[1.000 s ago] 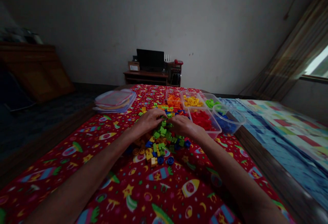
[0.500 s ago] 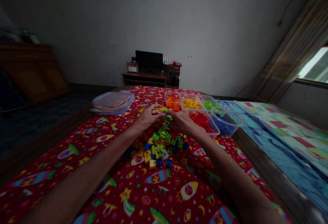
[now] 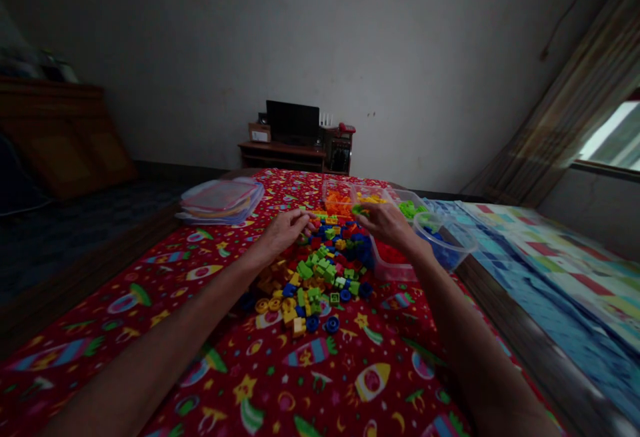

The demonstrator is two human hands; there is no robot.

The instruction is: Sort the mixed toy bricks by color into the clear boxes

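Note:
A mixed pile of toy building bricks (image 3: 320, 267) in green, yellow, blue, red and orange lies on the table. My left hand (image 3: 286, 231) is over the pile's far left edge, its fingers curled together; whether anything is between them is too small to tell. Above the near edge of the divided clear tray, my right hand (image 3: 390, 223) pinches a green building brick (image 3: 359, 210). Below that hand, red pieces (image 3: 390, 252) fill a tray compartment. Orange pieces (image 3: 339, 203), yellow pieces (image 3: 371, 198) and light green pieces (image 3: 411, 209) sit in other compartments.
A round clear tub (image 3: 463, 245) with blue pieces stands right of the tray. Stacked plastic lids (image 3: 220, 200) lie at the table's far left. A red patterned cloth (image 3: 200, 330) covers the table. Beyond it are a monitor (image 3: 293, 121) and a bed (image 3: 540, 257).
My right hand has moved right, away from my left hand, carrying a green brick to the tray. My left hand has shifted slightly left and down, baring the pile's far part.

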